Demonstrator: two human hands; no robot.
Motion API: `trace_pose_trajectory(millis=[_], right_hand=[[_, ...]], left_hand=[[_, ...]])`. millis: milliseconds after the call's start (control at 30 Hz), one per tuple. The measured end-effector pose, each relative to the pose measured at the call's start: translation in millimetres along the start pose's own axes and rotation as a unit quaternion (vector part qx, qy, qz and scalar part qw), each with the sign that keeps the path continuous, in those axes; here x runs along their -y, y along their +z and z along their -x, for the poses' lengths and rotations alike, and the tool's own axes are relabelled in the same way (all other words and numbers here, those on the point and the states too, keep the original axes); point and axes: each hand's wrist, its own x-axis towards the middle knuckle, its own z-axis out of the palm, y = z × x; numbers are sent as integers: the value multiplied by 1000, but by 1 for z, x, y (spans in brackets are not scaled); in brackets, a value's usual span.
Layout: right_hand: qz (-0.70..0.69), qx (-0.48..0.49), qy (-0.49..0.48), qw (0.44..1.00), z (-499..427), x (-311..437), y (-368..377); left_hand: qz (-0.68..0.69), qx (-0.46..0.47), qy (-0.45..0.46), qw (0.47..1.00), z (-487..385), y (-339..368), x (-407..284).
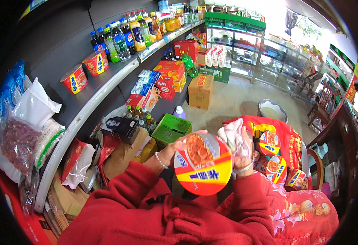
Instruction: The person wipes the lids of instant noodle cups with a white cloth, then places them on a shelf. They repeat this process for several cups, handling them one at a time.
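Observation:
An instant noodle tub (204,164) with a red, yellow and silver lid faces the camera in front of my red sleeves. My left hand (174,150) grips it at its upper left rim. At its right side my right hand (243,153) holds a white and pink cloth (232,134), which is bunched against the tub's edge. More noodle tubs (270,143) lie in an open red plastic bag (293,137) to the right. Two similar tubs (75,80) stand apart from each other on the grey shelf (105,81) at the upper left.
Drink bottles (136,33) line the shelf beyond the tubs. Below are a green carton (171,127), small bottles and red gift boxes. A cardboard box (201,92) and a basin (272,110) stand on the floor. Bags of dried goods (18,141) hang at the left. Glass cabinets and a wooden chair (322,102) are farther off.

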Motion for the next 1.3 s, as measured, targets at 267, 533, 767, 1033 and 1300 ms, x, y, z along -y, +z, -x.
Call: trace_pose_trajectory(millis=[267, 533, 767, 1033, 1300], right_hand=[[6, -63, -16, 998, 5, -27, -10], [29, -37, -18, 999, 4, -34, 1], [94, -75, -79, 990, 3, -29, -25], [83, -91, -71, 990, 1, -9, -27], [271, -189, -219, 918, -3, -10, -13]], left_hand=[[138, -177, 88, 970, -20, 16, 6], [135, -241, 195, 941, -31, 10, -4], [8, -162, 131, 978, -19, -2, 9], [54, -58, 67, 995, -13, 15, -10], [163, -230, 63, 957, -14, 8, 9]])
